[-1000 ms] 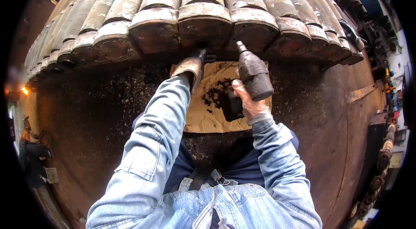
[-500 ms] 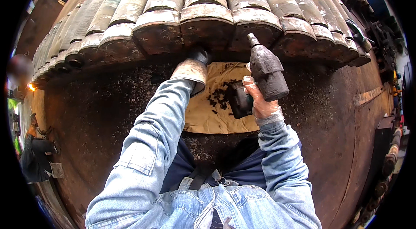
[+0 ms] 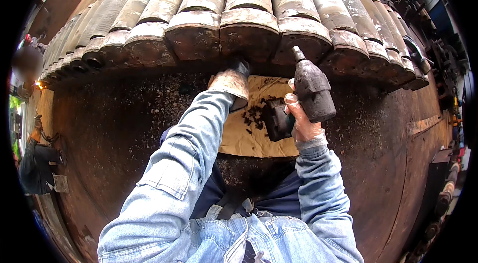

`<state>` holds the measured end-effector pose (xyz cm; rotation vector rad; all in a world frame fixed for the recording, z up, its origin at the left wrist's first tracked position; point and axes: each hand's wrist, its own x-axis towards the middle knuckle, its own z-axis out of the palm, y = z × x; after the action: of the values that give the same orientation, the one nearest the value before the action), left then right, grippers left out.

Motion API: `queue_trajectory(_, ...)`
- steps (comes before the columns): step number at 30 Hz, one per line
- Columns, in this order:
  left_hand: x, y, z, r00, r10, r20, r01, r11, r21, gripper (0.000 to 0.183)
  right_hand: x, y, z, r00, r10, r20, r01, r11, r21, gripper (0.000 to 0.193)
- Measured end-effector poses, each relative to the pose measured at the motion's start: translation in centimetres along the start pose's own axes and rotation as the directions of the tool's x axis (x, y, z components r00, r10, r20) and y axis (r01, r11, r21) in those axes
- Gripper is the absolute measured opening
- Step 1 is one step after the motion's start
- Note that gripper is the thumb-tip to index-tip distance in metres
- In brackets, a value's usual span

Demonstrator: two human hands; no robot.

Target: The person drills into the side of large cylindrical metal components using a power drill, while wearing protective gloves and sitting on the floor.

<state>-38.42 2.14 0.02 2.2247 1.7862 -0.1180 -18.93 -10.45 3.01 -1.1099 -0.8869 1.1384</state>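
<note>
My right hand [image 3: 298, 123] grips a dark, grimy power tool [image 3: 311, 91], shaped like an impact wrench, its nose pointing up at the ends of a row of large rusty metal cylinders [image 3: 249, 19]. My left hand [image 3: 234, 81], in a worn work glove, reaches forward under the edge of the middle cylinder; its fingertips are hidden in shadow there. Below both hands lies a piece of brown cardboard [image 3: 249, 136] with dark debris scattered on it. Denim sleeves cover both forearms.
The cylinders lie side by side across the whole upper view on a rusty, dirt-strewn steel floor [image 3: 124, 128]. Another person [image 3: 27, 64] stands at the far left near a bright spark. Dark machine parts line the right edge [image 3: 438, 64].
My right hand has lifted the power tool and moved it slightly right, closer to the cylinder ends. My left hand has stayed under the cylinder edge.
</note>
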Motion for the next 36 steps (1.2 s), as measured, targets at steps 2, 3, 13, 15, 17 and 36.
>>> queue_trajectory(2,-0.1,0.5,-0.5,1.000,0.006,0.014,-0.006,1.000,0.013,0.043,0.0,0.0,0.4,1.000,0.013,-0.022,-0.012,1.000,0.025,0.043)
queue_trajectory(3,-0.2,0.4,-0.8,1.000,0.008,0.017,-0.007,1.000,-0.017,0.043,0.1,-0.2,0.8,1.000,0.016,-0.019,-0.015,0.998,0.058,0.043)
queue_trajectory(13,-0.8,1.1,-2.4,0.996,0.009,0.089,-0.013,0.999,0.046,0.035,0.7,1.6,-0.7,0.998,0.051,0.035,-0.052,0.998,0.034,0.043)
queue_trajectory(15,-0.5,0.0,-2.1,0.995,0.004,0.096,-0.004,1.000,0.004,0.035,0.6,1.9,-0.9,0.998,0.024,0.064,-0.025,1.000,0.013,0.045)
queue_trajectory(17,0.4,-2.2,-0.3,0.995,0.004,0.099,0.006,0.995,-0.097,0.035,0.3,1.2,-0.5,0.998,0.047,0.047,-0.048,0.999,0.016,0.044)
queue_trajectory(36,2.8,-7.9,8.1,0.986,0.127,0.107,0.031,0.497,-0.867,0.033,0.6,2.5,-1.6,0.999,0.026,0.041,-0.025,1.000,-0.006,0.041)
